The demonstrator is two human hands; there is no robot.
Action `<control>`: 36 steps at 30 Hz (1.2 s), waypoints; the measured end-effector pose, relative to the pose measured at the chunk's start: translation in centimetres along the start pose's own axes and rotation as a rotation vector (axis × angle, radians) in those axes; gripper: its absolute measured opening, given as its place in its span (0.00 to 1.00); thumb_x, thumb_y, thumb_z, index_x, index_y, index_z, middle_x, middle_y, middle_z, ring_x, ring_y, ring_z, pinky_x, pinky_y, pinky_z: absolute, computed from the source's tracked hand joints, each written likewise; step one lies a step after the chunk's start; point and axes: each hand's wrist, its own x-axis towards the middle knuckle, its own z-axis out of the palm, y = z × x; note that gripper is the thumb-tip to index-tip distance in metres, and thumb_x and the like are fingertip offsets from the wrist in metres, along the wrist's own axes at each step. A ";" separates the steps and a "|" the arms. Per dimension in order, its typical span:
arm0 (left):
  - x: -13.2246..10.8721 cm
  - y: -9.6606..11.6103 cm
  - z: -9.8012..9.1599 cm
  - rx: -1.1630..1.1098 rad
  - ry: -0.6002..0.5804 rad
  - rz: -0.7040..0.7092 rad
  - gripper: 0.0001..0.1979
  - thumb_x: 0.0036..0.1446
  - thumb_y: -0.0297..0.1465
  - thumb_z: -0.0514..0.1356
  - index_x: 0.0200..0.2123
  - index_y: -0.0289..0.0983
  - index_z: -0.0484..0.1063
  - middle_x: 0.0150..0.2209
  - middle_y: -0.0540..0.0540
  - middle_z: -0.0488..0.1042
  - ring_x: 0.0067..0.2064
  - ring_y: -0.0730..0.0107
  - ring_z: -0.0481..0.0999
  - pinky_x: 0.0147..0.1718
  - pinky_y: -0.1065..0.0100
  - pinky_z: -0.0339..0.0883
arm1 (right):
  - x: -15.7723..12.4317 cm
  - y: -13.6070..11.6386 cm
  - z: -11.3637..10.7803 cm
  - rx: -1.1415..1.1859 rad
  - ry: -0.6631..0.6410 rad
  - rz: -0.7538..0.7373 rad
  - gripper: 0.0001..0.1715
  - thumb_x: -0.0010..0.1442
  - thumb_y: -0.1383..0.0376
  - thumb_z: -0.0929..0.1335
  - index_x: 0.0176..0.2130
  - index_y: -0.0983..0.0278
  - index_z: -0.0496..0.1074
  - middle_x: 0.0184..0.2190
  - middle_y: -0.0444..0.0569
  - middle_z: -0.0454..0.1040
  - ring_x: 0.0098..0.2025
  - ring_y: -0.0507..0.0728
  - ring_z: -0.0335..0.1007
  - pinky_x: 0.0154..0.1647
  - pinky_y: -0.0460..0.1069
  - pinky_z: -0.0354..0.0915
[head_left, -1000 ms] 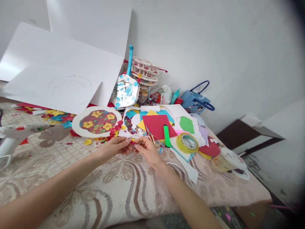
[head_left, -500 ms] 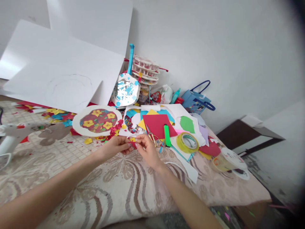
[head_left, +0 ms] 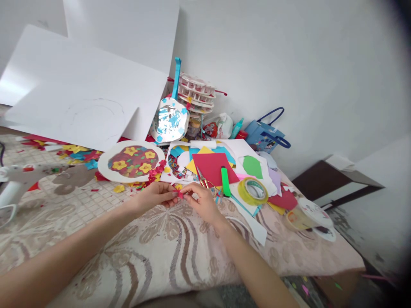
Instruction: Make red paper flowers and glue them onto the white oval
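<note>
Between my fingertips is a small red paper piece (head_left: 180, 194), partly hidden by the fingers. My left hand (head_left: 160, 195) pinches its left side, and my right hand (head_left: 199, 201) closes on its right side. Just beyond the hands lie small red paper flowers (head_left: 156, 172) and a yellow paper piece (head_left: 178, 186). A white-rimmed oval panel (head_left: 105, 164) with yellow flowers rests to the left of them. Scissors (head_left: 205, 183) with gold handles lie beyond my right hand, beside a red paper sheet (head_left: 213, 169) and a green cutter (head_left: 225, 182).
A roll of yellow tape (head_left: 243, 194) and a plastic tub (head_left: 297, 217) stand on the right of the patterned tablecloth (head_left: 154, 256). A glue gun (head_left: 13, 184) is at far left. White boards (head_left: 80, 77) lean behind, with a blue bag (head_left: 265, 134) at the back.
The red paper piece has turned and now looks narrower between the fingers. My right hand has shifted slightly right, its fingers more bent, while my left hand stays nearly in place.
</note>
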 end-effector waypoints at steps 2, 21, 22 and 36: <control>0.0 -0.1 0.1 0.044 0.001 0.028 0.14 0.48 0.39 0.62 0.29 0.32 0.70 0.28 0.47 0.75 0.26 0.75 0.72 0.28 0.73 0.65 | 0.1 0.0 0.1 0.026 0.027 0.000 0.07 0.56 0.71 0.64 0.35 0.63 0.71 0.34 0.47 0.71 0.38 0.53 0.67 0.39 0.47 0.63; 0.0 -0.6 0.6 0.004 0.065 0.039 0.13 0.49 0.37 0.62 0.27 0.33 0.68 0.26 0.48 0.75 0.25 0.76 0.70 0.26 0.74 0.64 | 0.0 1.0 1.2 0.253 0.035 0.230 0.07 0.56 0.62 0.66 0.32 0.64 0.67 0.29 0.45 0.69 0.31 0.52 0.65 0.32 0.46 0.63; 0.0 -0.5 0.7 -0.026 0.066 0.023 0.13 0.49 0.37 0.62 0.27 0.33 0.68 0.26 0.48 0.75 0.25 0.77 0.70 0.26 0.74 0.64 | 0.0 0.9 1.1 0.224 0.038 0.197 0.05 0.56 0.63 0.66 0.32 0.63 0.68 0.30 0.45 0.69 0.32 0.52 0.66 0.33 0.46 0.63; -0.1 -0.8 0.8 -0.111 0.064 0.012 0.13 0.47 0.38 0.63 0.27 0.32 0.68 0.26 0.49 0.74 0.25 0.79 0.69 0.26 0.75 0.63 | 0.1 0.4 1.0 0.113 0.053 0.060 0.04 0.58 0.65 0.64 0.32 0.63 0.68 0.32 0.48 0.70 0.37 0.54 0.66 0.38 0.49 0.64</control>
